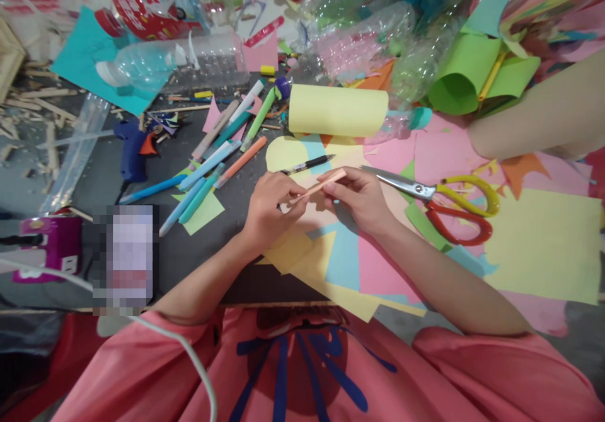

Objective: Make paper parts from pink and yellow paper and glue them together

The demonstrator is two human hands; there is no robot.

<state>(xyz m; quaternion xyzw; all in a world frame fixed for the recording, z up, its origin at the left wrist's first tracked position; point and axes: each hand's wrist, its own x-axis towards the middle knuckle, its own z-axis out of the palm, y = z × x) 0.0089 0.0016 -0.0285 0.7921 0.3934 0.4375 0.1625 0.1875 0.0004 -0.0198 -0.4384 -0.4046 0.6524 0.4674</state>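
Blue plastic glue gun (132, 151), nine o'clock; left hand (269, 211) pinches a slim peach paper strip (326, 183), dead centre, seemingly shaped but unattached; pale-yellow paper tube (338, 110), twelve o'clock, already rolled; right hand (362, 198) grips the strip's upper end!

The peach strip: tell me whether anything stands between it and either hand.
Nothing visible does: the left hand and the right hand both have the peach strip in their grip. The black pen lies beyond it, not in between.
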